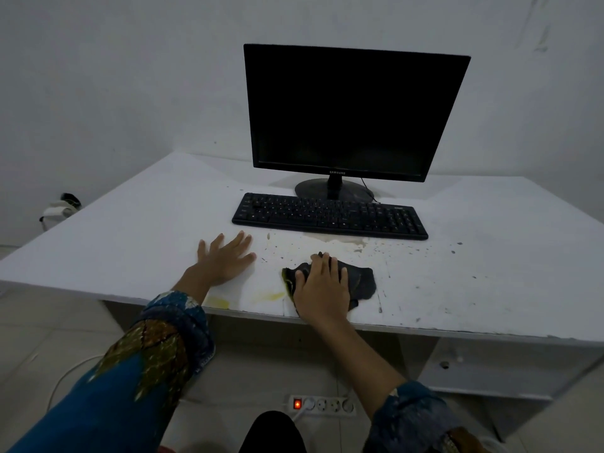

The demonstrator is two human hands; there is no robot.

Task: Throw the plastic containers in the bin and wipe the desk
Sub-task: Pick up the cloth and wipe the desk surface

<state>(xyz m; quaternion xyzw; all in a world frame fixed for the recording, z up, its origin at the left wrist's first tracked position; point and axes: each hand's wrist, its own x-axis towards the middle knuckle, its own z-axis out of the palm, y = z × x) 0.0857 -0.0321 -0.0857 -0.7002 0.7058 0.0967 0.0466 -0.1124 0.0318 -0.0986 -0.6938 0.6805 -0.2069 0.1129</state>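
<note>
– While the right hand (322,291) lies flat on the dark cloth (361,279), fingers straight and slightly apart, it's pressing it onto the white surface (130,230). Cloth sits close to the near edge, its lower corner just about at the lip.

– ok and the other hand?

– Left hand (225,259) is palm-down on the bare surface just left of the cloth, fingers spread wide, gripping nothing. It's not touching the cloth.

– how much room around it?

– Plenty tbh. The whole left half of the surface is open out to its left edge. The right side is open too, just dotted with dark specks. Behind the cloth there's a pale dried smear (330,243) running up to the front edge of the black keyboard (330,215), so that's the tight side. Black monitor (353,112) stands right behind the keyboard, screen dark, back near the wall.

– any other mess?

– Yellow stains (217,301) by the near edge, between the two wrists. Down on the floor under the surface is a white power strip (322,403), red switch lit, one plug in it.
</note>
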